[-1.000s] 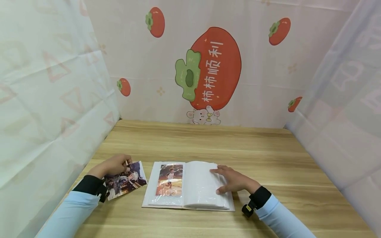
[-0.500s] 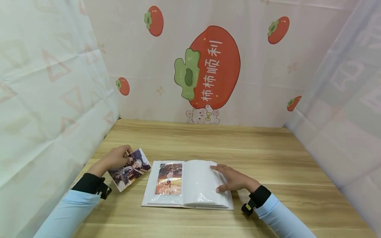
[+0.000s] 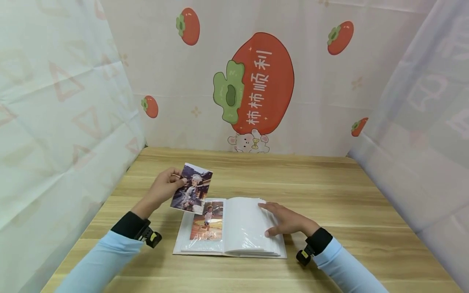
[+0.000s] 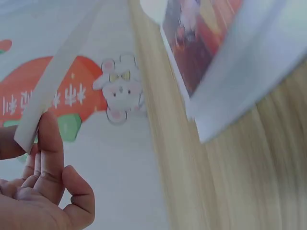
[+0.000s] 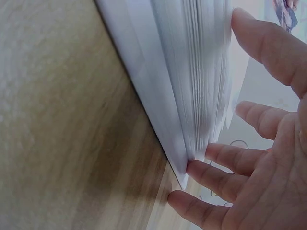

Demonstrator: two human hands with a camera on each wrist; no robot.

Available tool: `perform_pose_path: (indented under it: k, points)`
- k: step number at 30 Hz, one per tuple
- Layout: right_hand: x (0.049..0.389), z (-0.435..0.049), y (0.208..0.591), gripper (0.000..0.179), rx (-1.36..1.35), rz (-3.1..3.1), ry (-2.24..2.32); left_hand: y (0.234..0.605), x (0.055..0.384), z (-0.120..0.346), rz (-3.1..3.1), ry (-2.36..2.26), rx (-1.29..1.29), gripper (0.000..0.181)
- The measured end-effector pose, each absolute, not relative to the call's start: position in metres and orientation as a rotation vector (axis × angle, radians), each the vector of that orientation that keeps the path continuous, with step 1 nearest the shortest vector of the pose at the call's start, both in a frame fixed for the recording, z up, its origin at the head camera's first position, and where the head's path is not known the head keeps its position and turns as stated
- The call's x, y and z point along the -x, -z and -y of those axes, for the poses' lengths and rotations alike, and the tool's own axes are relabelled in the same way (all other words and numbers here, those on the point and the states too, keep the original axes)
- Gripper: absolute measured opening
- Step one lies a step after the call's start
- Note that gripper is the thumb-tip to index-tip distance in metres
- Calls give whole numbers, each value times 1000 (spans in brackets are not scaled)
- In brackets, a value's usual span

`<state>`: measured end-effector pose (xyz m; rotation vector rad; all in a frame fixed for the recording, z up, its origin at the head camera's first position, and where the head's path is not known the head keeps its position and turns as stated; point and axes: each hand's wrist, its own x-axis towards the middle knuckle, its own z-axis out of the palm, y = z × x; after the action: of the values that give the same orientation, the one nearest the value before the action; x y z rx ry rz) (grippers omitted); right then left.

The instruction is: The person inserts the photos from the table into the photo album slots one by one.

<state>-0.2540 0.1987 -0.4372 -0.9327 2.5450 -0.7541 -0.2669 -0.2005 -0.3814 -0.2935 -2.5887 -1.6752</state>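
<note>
My left hand (image 3: pixel 163 188) pinches a stack of photos (image 3: pixel 192 189) by its left edge, thumb on the front. The top print shows a pale-haired cartoon figure on a dark background. In the left wrist view the stack (image 4: pixel 53 76) appears edge-on between the fingers. Below it lies a photo album (image 3: pixel 245 224), spread flat, with a picture of a running figure (image 3: pixel 207 221) in its left page sleeve. The right page is white. My right hand (image 3: pixel 289 219) rests along the album's right side, fingers spread. In the right wrist view its fingertips touch the page edges (image 5: pixel 199 81).
The wooden table (image 3: pixel 329 195) runs back to a white cloth wall (image 3: pixel 165 61) printed with persimmons and a small animal. White cloth panels (image 3: pixel 66 122) also stand at the left and right sides.
My left hand has lifted the photos and carried them right and away from me, turning them more upright, until they overlap the album's top left corner. My right hand has stayed on the album.
</note>
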Motion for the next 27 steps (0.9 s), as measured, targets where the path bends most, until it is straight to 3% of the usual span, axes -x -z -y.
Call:
perform_pose_path:
  k: [9,17,27]
  points:
    - [255,-199,430,85,958,-2515,769,386,264,154,2548,1871,310,19]
    - [258,-194,421,73,912,-2518,710,390,258,121,2500,1971,350,19]
    - [264,-196,411,74,921,-2549,727,396,255,105,2502,2037,297,17]
